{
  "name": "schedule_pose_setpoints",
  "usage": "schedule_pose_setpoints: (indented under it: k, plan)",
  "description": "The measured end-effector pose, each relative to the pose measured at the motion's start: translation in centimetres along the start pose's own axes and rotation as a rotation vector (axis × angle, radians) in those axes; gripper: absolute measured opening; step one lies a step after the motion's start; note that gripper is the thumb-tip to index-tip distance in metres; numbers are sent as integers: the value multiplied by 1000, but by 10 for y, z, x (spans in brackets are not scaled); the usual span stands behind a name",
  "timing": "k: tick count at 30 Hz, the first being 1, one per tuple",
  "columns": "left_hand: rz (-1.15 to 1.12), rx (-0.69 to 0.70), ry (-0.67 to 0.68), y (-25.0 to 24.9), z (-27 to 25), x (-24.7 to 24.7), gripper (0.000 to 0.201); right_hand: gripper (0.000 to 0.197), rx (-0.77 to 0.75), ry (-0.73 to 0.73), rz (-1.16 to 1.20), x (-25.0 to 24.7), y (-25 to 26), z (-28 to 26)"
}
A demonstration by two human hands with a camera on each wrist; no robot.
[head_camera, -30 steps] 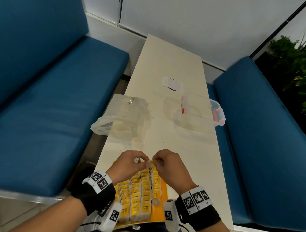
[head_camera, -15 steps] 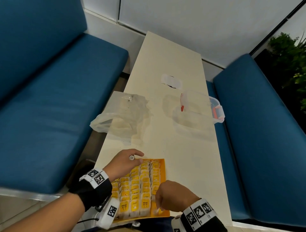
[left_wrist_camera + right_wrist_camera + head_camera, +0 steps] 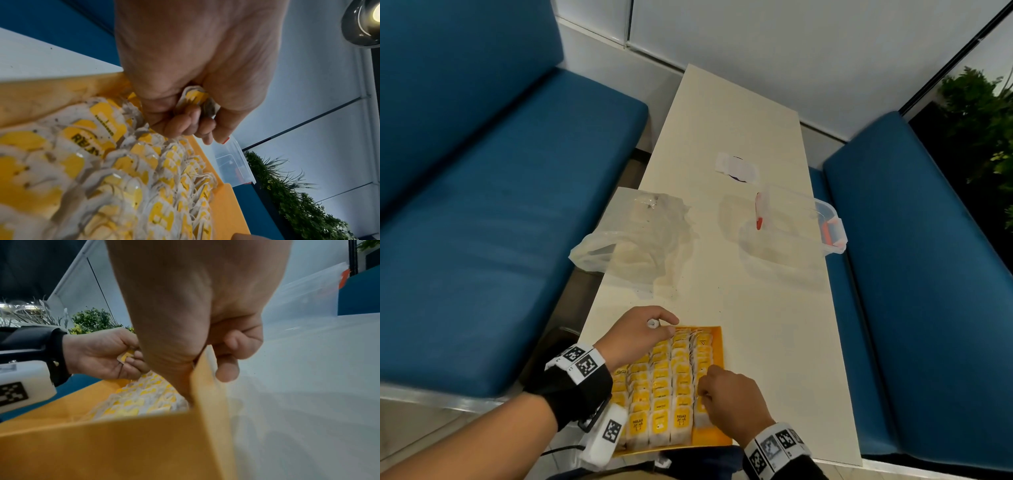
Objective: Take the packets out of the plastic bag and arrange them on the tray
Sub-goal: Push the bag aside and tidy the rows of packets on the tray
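An orange tray (image 3: 717,346) at the table's near edge holds several rows of white packets with yellow labels (image 3: 664,394). My left hand (image 3: 654,325) hovers over the tray's far left corner and grips one folded packet (image 3: 194,95) in its curled fingers. My right hand (image 3: 705,390) sits at the tray's right wall (image 3: 205,402). Its thumb side is inside the tray and its curled fingers (image 3: 227,371) are outside, gripping the wall. No packet shows in that hand. The crumpled clear plastic bag (image 3: 643,240) lies beyond the tray on the left, apart from both hands.
A clear lidded container with red clips (image 3: 808,246) stands at the table's right edge beyond the tray. A small white paper (image 3: 736,168) lies further back. Blue benches (image 3: 482,240) flank the narrow table on both sides. A plant (image 3: 983,120) stands at the far right.
Both hands had been together above the tray's far edge with packets. My right hand dropped to the tray's right side and then slid slightly forward. My left hand kept its packet near the far left corner.
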State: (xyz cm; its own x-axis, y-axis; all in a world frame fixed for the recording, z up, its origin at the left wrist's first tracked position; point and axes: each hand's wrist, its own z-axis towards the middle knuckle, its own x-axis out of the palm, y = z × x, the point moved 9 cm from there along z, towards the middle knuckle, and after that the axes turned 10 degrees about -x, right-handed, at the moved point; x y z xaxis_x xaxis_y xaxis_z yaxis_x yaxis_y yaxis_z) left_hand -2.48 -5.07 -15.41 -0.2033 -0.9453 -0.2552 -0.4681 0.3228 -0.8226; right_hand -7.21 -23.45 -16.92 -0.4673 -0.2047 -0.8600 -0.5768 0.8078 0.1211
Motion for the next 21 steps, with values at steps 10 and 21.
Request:
schedule_pose_setpoints:
  k: [10, 21]
  plan:
    - [-360, -117, 128, 2, -4, 4, 23, 20, 2, -202, -102, -30, -1, -1]
    - [-865, -94, 233, -15, -6, 6, 43, 22, 132, -312, 1069, -89, 15, 40]
